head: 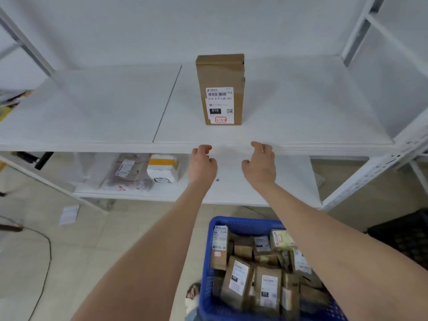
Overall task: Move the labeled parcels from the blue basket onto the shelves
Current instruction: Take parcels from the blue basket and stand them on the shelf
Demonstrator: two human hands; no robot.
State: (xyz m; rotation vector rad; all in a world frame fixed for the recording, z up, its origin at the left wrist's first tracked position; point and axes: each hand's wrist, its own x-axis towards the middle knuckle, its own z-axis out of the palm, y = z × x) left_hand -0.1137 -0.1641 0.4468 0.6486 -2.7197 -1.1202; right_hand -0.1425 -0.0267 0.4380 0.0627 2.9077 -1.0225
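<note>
Cardboard, brown and oblong, formed the labelled parcel (220, 89) that stood on end on the upper white shelf board (92, 112), near the middle of the frame. Its long axis ran straight up, and its broad face with the white shipping label, barcode and red-outlined handwritten tag was turned toward the person. The label sat on the lower half of that face, with the tag at the bottom edge.

Both bare arms reached forward. The left hand (202, 162) and the right hand (260, 162) hovered at the front edge of that shelf, at six o'clock from the parcel and clear of it. They were apart, with a gap between them about as wide as the box. Each hand had loosely curled fingers, thumb turned inward, and held nothing.

At six o'clock of the view, slightly toward five, a blue plastic basket (231, 222) sat on the tiled floor below the right forearm. It was packed with more brown labelled parcels (266, 281), most of them on end with labels facing up or forward.

On the lower shelf (289, 181), at nine o'clock from the left hand, lay several plastic-wrapped packages (129, 172), blurred in detail
</note>
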